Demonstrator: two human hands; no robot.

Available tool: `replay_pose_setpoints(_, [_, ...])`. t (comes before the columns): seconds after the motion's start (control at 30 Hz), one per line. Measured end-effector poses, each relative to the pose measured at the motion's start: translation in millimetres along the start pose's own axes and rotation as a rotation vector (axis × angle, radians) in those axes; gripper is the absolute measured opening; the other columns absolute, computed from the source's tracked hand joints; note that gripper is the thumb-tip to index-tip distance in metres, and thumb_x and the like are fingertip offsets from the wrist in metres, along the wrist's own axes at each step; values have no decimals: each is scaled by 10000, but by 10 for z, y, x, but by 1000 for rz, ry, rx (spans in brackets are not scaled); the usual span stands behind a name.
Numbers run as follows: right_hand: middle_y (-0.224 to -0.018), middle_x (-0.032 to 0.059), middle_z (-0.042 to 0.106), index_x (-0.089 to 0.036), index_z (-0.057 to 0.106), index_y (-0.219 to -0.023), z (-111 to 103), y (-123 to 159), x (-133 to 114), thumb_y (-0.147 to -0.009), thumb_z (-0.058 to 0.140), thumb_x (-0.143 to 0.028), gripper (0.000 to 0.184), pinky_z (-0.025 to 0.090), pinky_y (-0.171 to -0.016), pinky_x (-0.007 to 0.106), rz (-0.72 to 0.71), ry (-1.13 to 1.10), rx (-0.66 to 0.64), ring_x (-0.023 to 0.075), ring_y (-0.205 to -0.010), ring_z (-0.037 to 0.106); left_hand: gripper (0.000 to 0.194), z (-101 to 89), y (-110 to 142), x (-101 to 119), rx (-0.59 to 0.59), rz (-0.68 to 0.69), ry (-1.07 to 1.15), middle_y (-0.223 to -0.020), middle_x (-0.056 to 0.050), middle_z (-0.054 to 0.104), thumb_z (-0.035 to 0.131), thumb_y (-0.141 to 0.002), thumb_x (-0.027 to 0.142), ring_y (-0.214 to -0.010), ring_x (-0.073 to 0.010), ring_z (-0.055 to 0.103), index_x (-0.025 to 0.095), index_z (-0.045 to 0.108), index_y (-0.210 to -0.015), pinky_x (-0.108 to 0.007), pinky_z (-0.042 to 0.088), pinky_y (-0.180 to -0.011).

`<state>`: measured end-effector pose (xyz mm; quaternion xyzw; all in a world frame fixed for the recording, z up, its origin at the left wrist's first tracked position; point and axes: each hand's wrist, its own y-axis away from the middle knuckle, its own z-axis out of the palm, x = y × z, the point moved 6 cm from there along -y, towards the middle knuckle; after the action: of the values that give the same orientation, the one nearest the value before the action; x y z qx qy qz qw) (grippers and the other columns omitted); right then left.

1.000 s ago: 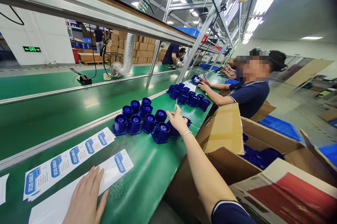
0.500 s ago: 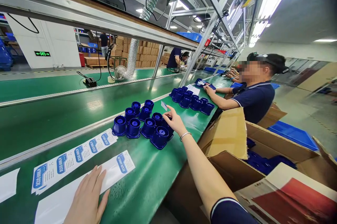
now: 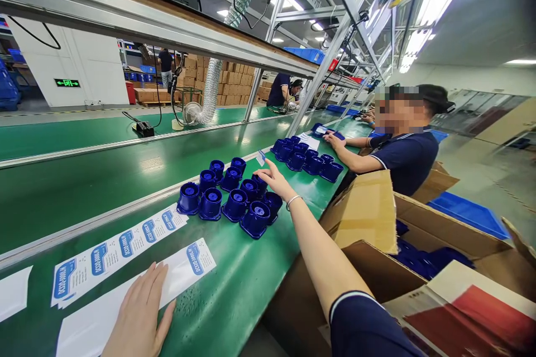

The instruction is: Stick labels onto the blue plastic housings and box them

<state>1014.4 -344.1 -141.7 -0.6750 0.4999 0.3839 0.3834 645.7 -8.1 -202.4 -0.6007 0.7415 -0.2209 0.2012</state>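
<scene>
Green surfacing is covering the long table (image 3: 234, 267), which is running through the view and carrying the work. Taking the near group of cups as the clock's centre, an open cardboard carton (image 3: 362, 214) is standing between three and four o'clock, with dark blue pieces showing inside. The blue cups (image 3: 235, 207) themselves are standing upright and crowded together, ring side up. At half past seven a white sheet (image 3: 180, 281) is lying with one printed panel at its far end, and at eight o'clock a printed strip (image 3: 90, 262) is lying alongside it.

The left hand (image 3: 140, 306) is resting flat and relaxed on the white sheet, grasping nothing. Light, even pressure is probably serving best there, steadying the sheet without creasing it. The right hand (image 3: 277, 182) is hovering at two o'clock, over the group's far edge, its fingers holding a small label (image 3: 261, 157) at eleven o'clock from its palm; the exact grip is too small to make out. Careful handling is likely calling for gripping only the label's margin, keeping it uncurled and clear of neighbouring rims.
</scene>
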Motion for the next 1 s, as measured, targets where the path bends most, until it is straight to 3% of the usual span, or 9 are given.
replay_pose_setpoints(0.17, [-1260,128,661,-137,178,-1591,57,-247,40,-771,577,-601,1024,508,-1122,332,64,-163,-12,119,-1202,642,602,-15,-11,3,6,0,-27,-1434,-130,587,471,-998,482,-1221,-291,636,142,439,-1494,-427,602,-896])
replay_pose_setpoints(0.27, [-1259,132,659,-148,202,-1578,48,-303,-24,-771,545,-593,983,556,-972,287,64,-199,-9,138,-1183,661,614,-11,0,4,0,-10,-29,-1445,-130,577,457,-1005,490,-1242,-285,622,128,432,-1500,-428,601,-916])
replay_pose_setpoints(0.33, [-1291,119,643,-182,166,-1585,-7,-261,-126,-783,530,-583,968,558,-957,272,38,-187,46,129,-1192,655,625,-4,13,-3,-9,-25,-15,-1461,-134,561,451,-1009,497,-1269,-286,601,120,422,-1506,-431,589,-948])
replay_pose_setpoints(0.4, [-1317,103,624,-217,89,-1596,-69,-108,-260,-803,521,-576,972,548,-1013,280,-8,-146,142,105,-1191,644,631,5,25,-7,-16,-36,0,-1475,-136,546,452,-1011,498,-1288,-288,584,118,411,-1513,-434,576,-969])
replay_pose_setpoints(0.5, [-1259,86,641,-228,32,-1608,-38,359,-448,-836,519,-573,975,512,-1125,311,-103,-42,238,77,-1131,641,632,24,30,-3,-25,-44,17,-1480,-144,539,456,-1011,490,-1284,-290,584,115,403,-1517,-432,561,-982])
replay_pose_setpoints(0.63, [-1225,69,649,-278,244,-1583,250,1112,-448,-817,619,-566,900,447,-1207,456,-149,180,239,133,-1143,611,623,6,8,6,-11,-53,17,-1434,-173,572,438,-1017,479,-1249,-314,601,107,397,-1515,-457,532,-992])
replay_pose_setpoints(0.7, [-1261,78,629,-252,331,-1548,413,1375,-406,-846,585,-569,812,432,-1229,493,-233,456,229,159,-1216,577,614,-31,-7,3,-10,-54,8,-1406,-190,587,438,-1018,476,-1251,-340,596,100,407,-1503,-486,508,-1010])
replay_pose_setpoints(0.83, [-1231,108,622,-162,318,-1535,521,1572,-231,-847,592,-568,845,398,-1273,517,-332,562,292,169,-1239,565,581,-113,-25,-37,-27,-73,-17,-1377,-212,600,437,-1021,461,-1250,-367,593,70,460,-1450,-511,496,-1019])
replay_pose_setpoints(1.0, [-1139,86,635,-159,209,-1549,472,1572,-181,-816,637,-557,938,530,-1141,403,-397,533,370,122,-1122,612,581,-106,-16,-95,-45,-77,-38,-1360,-221,610,433,-1027,455,-1234,-369,606,31,504,-1418,-524,536,-983])
